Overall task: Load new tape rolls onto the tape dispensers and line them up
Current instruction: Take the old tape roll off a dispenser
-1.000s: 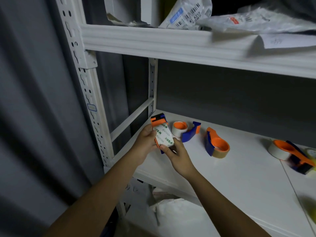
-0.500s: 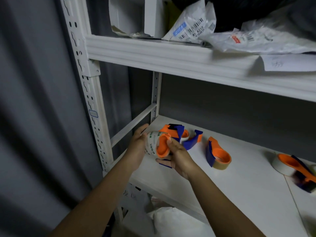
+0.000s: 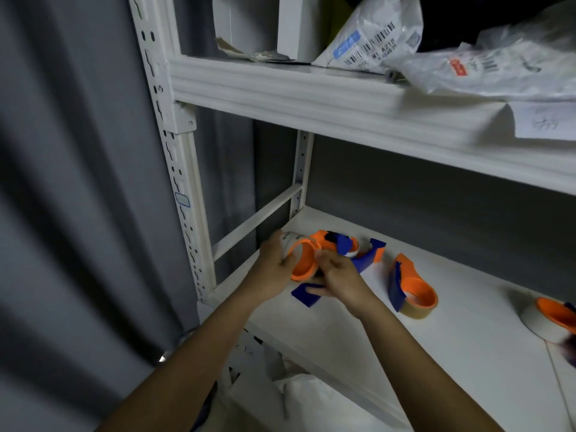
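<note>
An orange and blue tape dispenser (image 3: pixel 311 257) sits between both hands just above the near left corner of the white lower shelf (image 3: pixel 467 338), with a white tape roll (image 3: pixel 288 241) on its orange ring at the left end. The left hand (image 3: pixel 274 269) cups the roll and ring from the left, fingers curled round them. The right hand (image 3: pixel 339 279) grips the dispenser from the right, its fingers bent round the orange ring and blue body; a blue end of the dispenser pokes out below the hands. Just behind them a second dispenser (image 3: pixel 367 257) lies on the shelf, partly hidden. Further right, well apart from the hands, a third dispenser (image 3: pixel 414 288) rests on its side with a tan roll fitted, and a fourth dispenser (image 3: pixel 551 316) with a white roll lies near the right edge of the view. Above, the upper shelf (image 3: pixel 311 95) carries crumpled plastic mailing bags (image 3: pixel 374 35) with barcode labels and a sheet of paper (image 3: pixel 545 120) hanging over its front lip.
</note>
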Demonstrator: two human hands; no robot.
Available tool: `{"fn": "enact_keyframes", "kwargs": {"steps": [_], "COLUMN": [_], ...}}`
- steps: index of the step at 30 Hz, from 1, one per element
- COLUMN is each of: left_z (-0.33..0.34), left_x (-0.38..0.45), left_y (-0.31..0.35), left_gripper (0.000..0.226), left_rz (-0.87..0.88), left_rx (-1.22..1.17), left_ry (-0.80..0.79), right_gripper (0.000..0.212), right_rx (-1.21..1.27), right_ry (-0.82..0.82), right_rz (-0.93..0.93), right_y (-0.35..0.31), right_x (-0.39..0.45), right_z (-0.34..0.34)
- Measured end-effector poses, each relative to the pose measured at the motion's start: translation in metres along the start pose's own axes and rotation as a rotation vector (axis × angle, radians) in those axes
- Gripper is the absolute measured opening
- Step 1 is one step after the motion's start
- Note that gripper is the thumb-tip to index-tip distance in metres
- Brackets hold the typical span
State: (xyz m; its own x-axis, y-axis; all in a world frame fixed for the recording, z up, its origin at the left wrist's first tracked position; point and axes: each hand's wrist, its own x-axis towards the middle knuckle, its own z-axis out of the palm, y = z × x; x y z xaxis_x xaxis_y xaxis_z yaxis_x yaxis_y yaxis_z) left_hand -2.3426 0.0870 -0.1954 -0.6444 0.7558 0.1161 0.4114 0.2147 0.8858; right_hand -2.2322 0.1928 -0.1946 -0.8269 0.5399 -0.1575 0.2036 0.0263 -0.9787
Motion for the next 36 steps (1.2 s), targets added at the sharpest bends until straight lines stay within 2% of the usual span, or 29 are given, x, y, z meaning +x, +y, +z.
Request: {"fn": "enact_keyframes", "kwargs": {"steps": [2, 3, 6, 9, 12, 16, 19, 27, 36], "left_z": [-0.007, -0.010, -0.020, -0.028, -0.037, -0.041, -0.041, -0.022, 0.005], "left_x": [0.003, 0.005, 0.009, 0.010, 0.010, 0.010, 0.011, 0.006, -0.001], "left_y": [-0.004, -0.005, -0.002, 0.003, 0.004, 0.005, 0.006, 0.010, 0.003], "left_gripper": [0.051, 0.055, 0.055, 0.049, 0.046, 0.044, 0.043, 0.040, 0.040], "left_rz": [-0.016, -0.029, -0.043, -0.006, 0.017, 0.018, 0.036, 0.003, 0.029], "left_rx": [0.065, 0.100, 0.198, 0.248, 0.273, 0.299, 0.350, 0.345, 0.390], "left_ry": [-0.094, -0.154, -0.236, -0.228, -0.193, -0.152, -0.113, -0.030, 0.157], "right_gripper": [0.022, 0.029, 0.059, 0.064, 0.048, 0.031, 0.028, 0.027, 0.040], "right_rx": [-0.422, -0.609, -0.841, -0.737, -0.571, -0.471, -0.422, -0.276, -0.389], "right_ry": [0.023, 0.033, -0.085, -0.323, -0.400, -0.307, -0.314, -0.165, -0.050], "right_rz": [-0.126, -0.211, -0.328, -0.285, -0.265, -0.266, -0.254, -0.179, -0.266], "right_y": [-0.012, -0.018, -0.040, -0.049, -0.047, -0.040, -0.035, -0.020, -0.003], "right_x": [0.000, 0.002, 0.010, 0.017, 0.017, 0.015, 0.010, 0.006, 0.003], "right_z": [-0.014, -0.023, -0.044, -0.047, -0.042, -0.032, -0.022, -0.015, -0.004]}}
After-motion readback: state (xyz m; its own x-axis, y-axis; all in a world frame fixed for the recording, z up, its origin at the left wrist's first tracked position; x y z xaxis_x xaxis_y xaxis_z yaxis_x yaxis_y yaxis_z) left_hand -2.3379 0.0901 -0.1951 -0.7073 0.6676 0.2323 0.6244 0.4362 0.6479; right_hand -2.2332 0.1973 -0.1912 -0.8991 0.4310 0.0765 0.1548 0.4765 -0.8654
